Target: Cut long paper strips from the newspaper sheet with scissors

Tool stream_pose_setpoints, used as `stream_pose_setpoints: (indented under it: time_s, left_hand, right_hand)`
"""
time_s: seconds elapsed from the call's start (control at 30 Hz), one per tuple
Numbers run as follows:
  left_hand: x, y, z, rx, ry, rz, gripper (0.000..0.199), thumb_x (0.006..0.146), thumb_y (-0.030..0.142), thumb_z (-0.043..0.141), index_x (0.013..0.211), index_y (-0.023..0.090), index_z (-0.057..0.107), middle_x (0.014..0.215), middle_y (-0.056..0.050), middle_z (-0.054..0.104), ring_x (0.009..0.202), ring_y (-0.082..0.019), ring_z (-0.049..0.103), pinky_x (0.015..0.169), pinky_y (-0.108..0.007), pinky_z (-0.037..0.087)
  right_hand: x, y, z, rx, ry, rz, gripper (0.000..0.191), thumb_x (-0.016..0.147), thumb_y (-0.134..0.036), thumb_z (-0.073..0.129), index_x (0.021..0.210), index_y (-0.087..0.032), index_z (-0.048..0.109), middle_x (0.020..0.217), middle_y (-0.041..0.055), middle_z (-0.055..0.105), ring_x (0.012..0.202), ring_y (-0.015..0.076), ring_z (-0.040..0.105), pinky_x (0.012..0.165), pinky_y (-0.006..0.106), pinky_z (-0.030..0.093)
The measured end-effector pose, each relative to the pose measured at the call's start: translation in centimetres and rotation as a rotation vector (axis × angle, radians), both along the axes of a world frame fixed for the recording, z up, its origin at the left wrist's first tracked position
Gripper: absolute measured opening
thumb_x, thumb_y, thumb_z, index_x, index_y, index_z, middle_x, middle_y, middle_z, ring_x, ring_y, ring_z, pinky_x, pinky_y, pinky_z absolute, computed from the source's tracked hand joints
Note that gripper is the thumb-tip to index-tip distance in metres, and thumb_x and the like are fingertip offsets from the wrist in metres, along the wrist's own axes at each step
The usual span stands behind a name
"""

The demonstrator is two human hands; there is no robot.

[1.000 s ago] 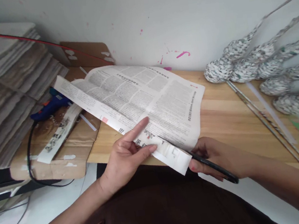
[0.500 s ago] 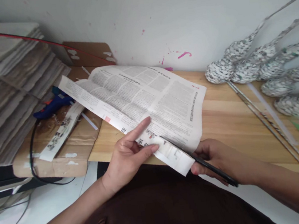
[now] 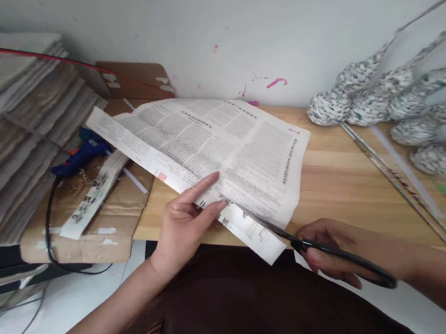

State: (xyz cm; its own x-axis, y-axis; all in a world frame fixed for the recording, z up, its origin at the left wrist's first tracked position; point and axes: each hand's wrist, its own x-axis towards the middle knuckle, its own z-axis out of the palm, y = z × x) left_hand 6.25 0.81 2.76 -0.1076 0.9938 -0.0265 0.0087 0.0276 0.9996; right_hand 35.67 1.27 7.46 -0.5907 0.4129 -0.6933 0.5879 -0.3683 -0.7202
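A sheet of newspaper [image 3: 241, 148] lies over the front of the wooden table, a long strip along its near edge partly cut from the rest. My left hand [image 3: 186, 218] pinches that strip between thumb and bent fingers, its index finger stretched across the sheet. Black-handled scissors [image 3: 341, 253] are in my right hand [image 3: 341, 250], their blades in the slit between strip and sheet. The strip's cut end hangs past the table edge. Part of the blades is hidden by the paper.
On cardboard [image 3: 111, 225] at left lie a blue glue gun [image 3: 82, 155] and a cut paper strip [image 3: 91, 198]. Behind them rises a tied newspaper stack [image 3: 23, 122]. Woven paper pieces [image 3: 330, 106] and thin paper rods [image 3: 397, 182] occupy the right side of the wooden table [image 3: 332, 158].
My right hand has drawn back rightward and the scissor handles have spread apart. My left hand has slid slightly left along the strip.
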Motion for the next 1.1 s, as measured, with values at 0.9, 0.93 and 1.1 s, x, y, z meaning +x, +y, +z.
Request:
stream_pose_setpoints:
  time_s: [0.9, 0.93, 1.1]
  left_hand:
    - [0.0, -0.9, -0.8, 0.16, 0.255, -0.068, 0.048, 0.082, 0.027, 0.08, 0.129, 0.032, 0.071, 0.071, 0.006, 0.063, 0.048, -0.007, 0.033, 0.046, -0.023, 0.038]
    - [0.0, -0.9, -0.7, 0.153, 0.249, -0.08, 0.049, 0.082, 0.027, 0.08, 0.13, 0.033, 0.071, 0.072, 0.005, 0.064, 0.048, -0.007, 0.033, 0.045, -0.023, 0.037]
    - [-0.1, -0.9, -0.4, 0.084, 0.191, -0.09, 0.053, 0.079, 0.029, 0.083, 0.13, 0.029, 0.07, 0.057, 0.008, 0.05, 0.046, -0.007, 0.029, 0.044, -0.023, 0.038]
  right_hand:
    - [-3.3, 1.5, 3.5, -0.04, -0.289, 0.047, 0.059, 0.081, -0.075, 0.065, 0.088, -0.016, 0.067, 0.069, 0.0006, 0.062, 0.055, 0.0136, 0.061, 0.052, 0.025, 0.046]
    - [-3.5, 1.6, 3.6, -0.032, -0.292, 0.049, 0.059, 0.081, -0.075, 0.065, 0.087, -0.016, 0.066, 0.069, 0.0006, 0.062, 0.056, 0.0137, 0.061, 0.053, 0.025, 0.047]
    - [-4.3, 1.9, 2.8, 0.011, -0.228, 0.101, 0.058, 0.086, -0.074, 0.06, 0.08, -0.017, 0.06, 0.072, 0.0007, 0.061, 0.056, 0.0131, 0.059, 0.054, 0.026, 0.045]
